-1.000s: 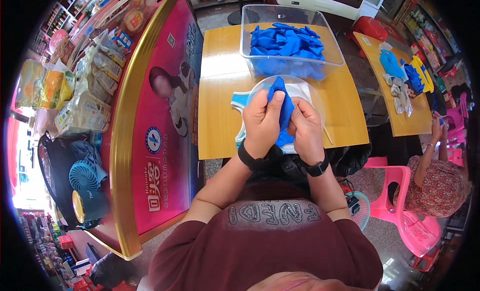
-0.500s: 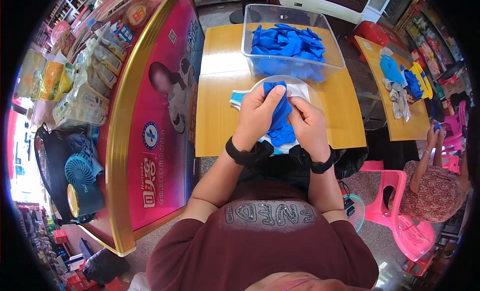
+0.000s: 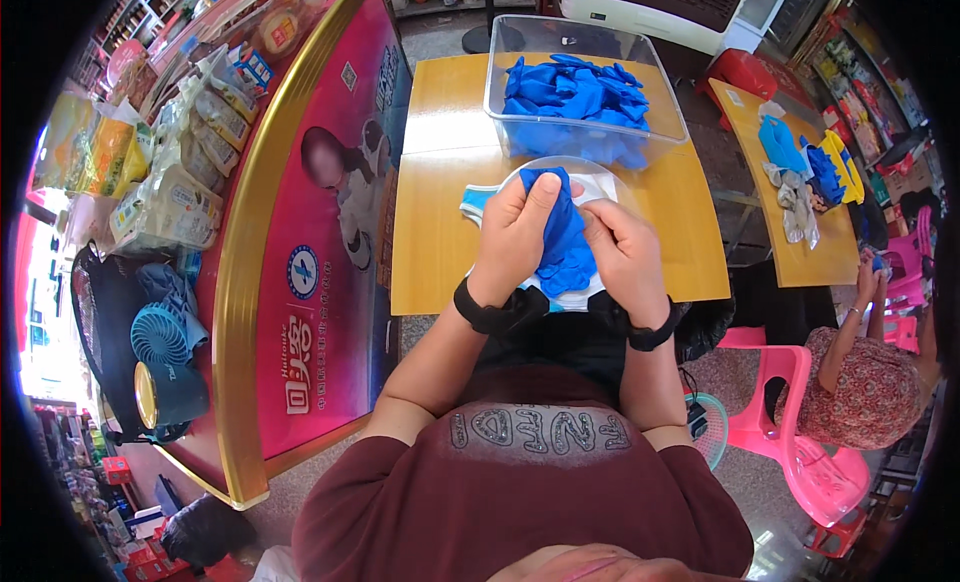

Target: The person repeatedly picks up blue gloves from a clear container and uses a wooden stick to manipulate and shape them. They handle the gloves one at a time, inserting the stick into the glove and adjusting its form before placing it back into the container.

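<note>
Over the near half of the wooden table [image 3: 440,252], my left hand [image 3: 510,232] is closed on a limp blue glove [image 3: 567,237], its thumb pressed on the upper end. My right hand [image 3: 628,250] pinches the glove's right edge between thumb and fingers. The glove's lower end hangs loose in soft lobes. Beneath my hands lie a round clear dish [image 3: 622,187] and a flat white-and-light-blue piece [image 3: 475,200], both mostly hidden. Just beyond stands a clear plastic bin [image 3: 668,132] heaped with blue gloves [image 3: 575,92].
A pink panel with gold trim [image 3: 245,282] rises close on my left. To the right, another wooden table [image 3: 790,252] holds blue, grey and yellow items. A pink chair [image 3: 790,412] stands near a seated person [image 3: 865,387]. A white appliance [image 3: 640,12] is behind the bin.
My right hand has shifted slightly right and down, drawing the glove's edge outward. The glove looks more spread, its lower part wider. My left hand keeps its hold.
</note>
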`<state>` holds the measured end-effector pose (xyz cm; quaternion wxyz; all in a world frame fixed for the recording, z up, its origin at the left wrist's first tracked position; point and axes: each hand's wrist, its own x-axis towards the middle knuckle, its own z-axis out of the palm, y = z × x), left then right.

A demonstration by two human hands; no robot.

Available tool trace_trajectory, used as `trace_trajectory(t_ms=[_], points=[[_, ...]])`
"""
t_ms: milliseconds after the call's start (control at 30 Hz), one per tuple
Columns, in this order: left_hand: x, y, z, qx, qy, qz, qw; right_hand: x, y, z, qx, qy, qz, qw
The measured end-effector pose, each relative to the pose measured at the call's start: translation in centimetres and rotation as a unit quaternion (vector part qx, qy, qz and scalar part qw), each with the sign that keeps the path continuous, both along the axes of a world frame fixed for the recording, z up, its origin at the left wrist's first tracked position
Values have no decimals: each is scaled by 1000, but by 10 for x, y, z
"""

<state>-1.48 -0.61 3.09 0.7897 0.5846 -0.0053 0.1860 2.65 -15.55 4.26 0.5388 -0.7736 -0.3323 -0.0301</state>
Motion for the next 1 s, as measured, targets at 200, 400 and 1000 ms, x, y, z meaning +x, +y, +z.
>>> trace_trajectory(t_ms=[200,400,1000], points=[[1,1,-5,20,-40,10,999,-10,15,-14,74,49,-5,996],[-5,8,9,40,-65,-11,997,-15,15,-10,244,459,168,838],[1,12,6,60,-13,95,994,-18,33,-22,293,445,139,835]])
